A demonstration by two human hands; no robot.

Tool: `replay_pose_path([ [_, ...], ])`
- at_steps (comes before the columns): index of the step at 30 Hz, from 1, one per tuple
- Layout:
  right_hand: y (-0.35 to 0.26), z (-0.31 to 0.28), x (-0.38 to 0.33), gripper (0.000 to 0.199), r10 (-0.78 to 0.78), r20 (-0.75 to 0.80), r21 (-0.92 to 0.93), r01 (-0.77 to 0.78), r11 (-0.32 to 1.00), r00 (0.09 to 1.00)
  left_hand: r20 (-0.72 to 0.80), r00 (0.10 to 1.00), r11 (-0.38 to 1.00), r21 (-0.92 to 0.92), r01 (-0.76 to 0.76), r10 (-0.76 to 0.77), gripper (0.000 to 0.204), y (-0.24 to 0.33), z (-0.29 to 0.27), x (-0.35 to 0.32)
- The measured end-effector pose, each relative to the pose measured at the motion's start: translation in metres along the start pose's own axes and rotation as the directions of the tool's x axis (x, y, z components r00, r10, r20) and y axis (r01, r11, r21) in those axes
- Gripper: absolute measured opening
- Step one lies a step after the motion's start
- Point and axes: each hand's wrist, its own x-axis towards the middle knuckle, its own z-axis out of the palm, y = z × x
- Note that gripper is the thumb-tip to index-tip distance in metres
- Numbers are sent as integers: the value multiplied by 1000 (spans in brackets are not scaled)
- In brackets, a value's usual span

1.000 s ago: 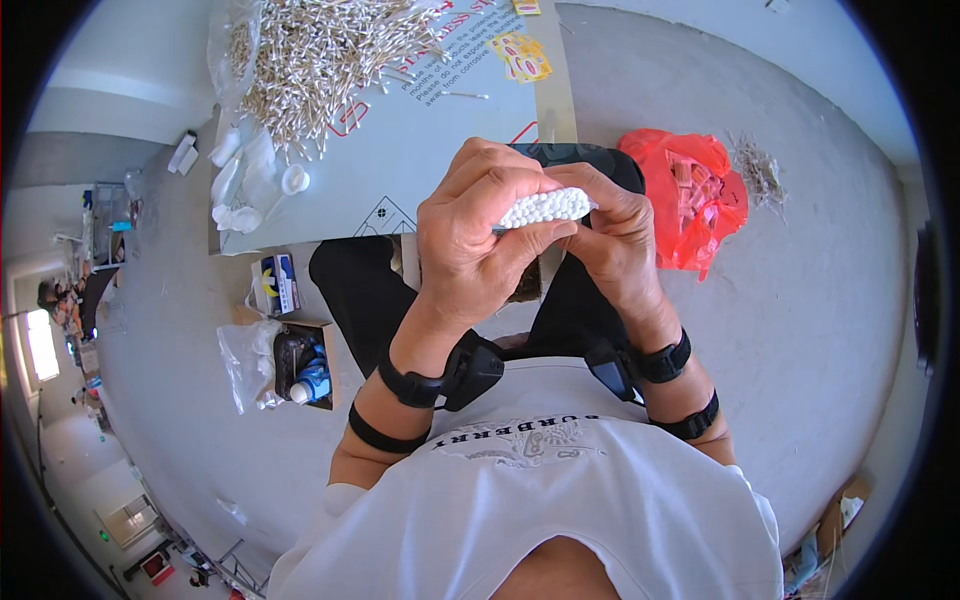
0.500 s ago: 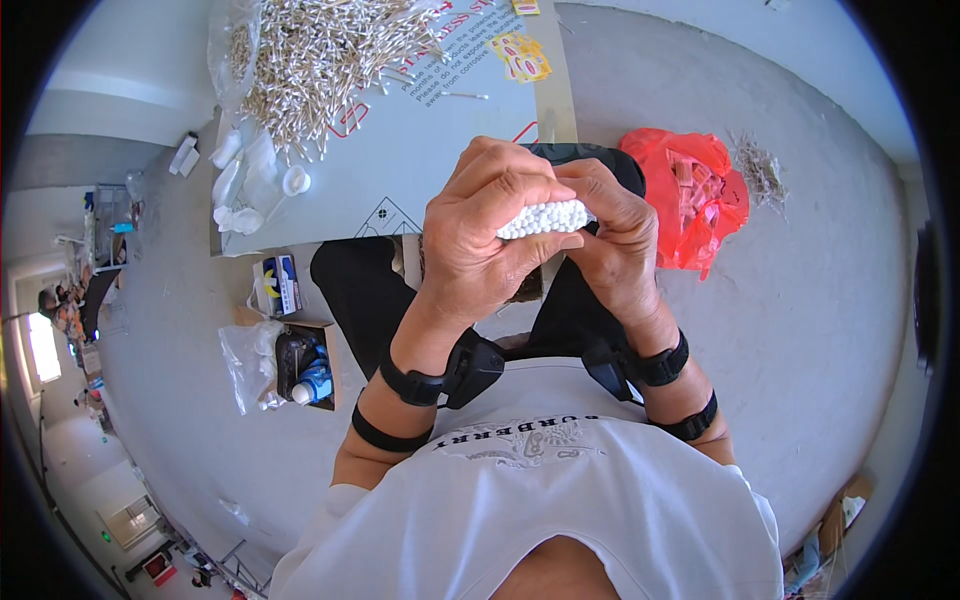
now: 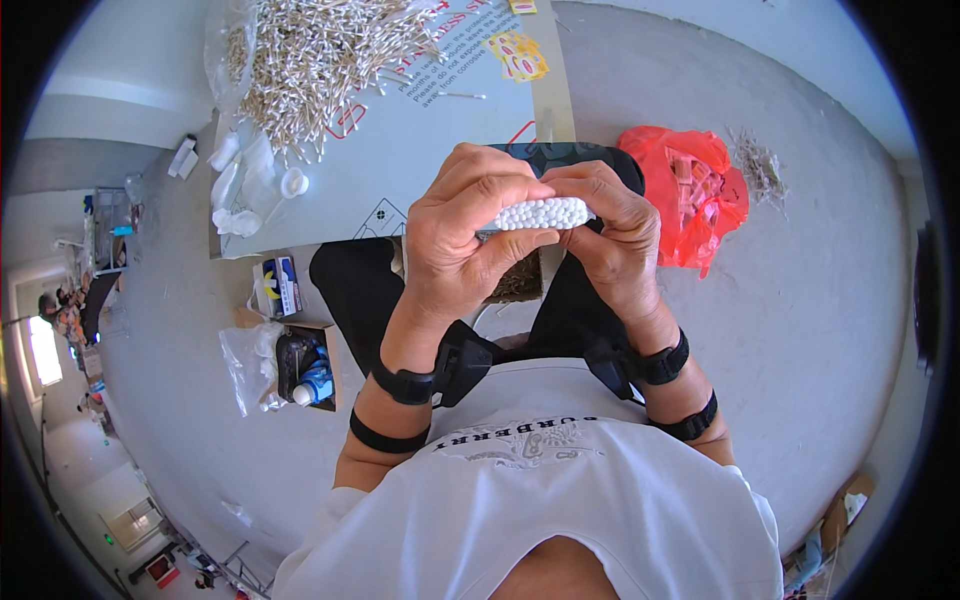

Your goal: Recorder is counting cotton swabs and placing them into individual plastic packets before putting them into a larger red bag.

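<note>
Cotton swabs, gathered into a tight bundle [image 3: 540, 213] with their white tips facing the camera, sit between both hands, raised over the person's lap and just off the near edge of the counter [image 3: 440, 150]. The left hand [image 3: 470, 240] is closed around the bundle's left end, thumb under it and fingers curled over the top. The right hand [image 3: 615, 245] grips the right end, its fingers folded over the tips. The two hands touch each other around the bundle, so only a strip of white tips shows between them.

On the counter's far left corner lies a loose heap of swabs [image 3: 320, 60], spilling toward the middle. Near the counter's left edge lie crumpled clear plastic bags [image 3: 235, 185] and a small white cap [image 3: 293, 182]. A yellow printed label [image 3: 520, 55] shows near the far right part of the counter surface.

On the floor [image 3: 820, 300] to the person's right sits a red plastic bag [image 3: 690, 195] with pinkish pieces inside, and just beyond it a small scatter of sticks [image 3: 760, 165]. To the left, on the floor, stand a small box [image 3: 280, 285] and an open carton with a bottle [image 3: 305, 365] in it.
</note>
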Motion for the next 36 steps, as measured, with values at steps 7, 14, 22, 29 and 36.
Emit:
replay_pose_path([
  [7,-4,6,0,33,-6,-7,-37,6,999,1000,-54,998,1000,11,-26,27,30,1,4,0],
  [14,-2,8,-1,36,-47,0,-46,46,998,999,-26,998,998,20,-51,52,31,0,11,1],
  [22,3,0,-3,24,124,32,83,-126,988,992,-17,989,988,-43,147,-147,24,-4,3,-4],
  [29,3,2,4,22,506,83,395,-494,774,859,-44,924,902,-243,358,-379,28,-12,1,-9],
  [36,19,2,3,33,627,53,607,-523,598,778,310,950,973,204,-107,40,46,-8,1,-4],
])
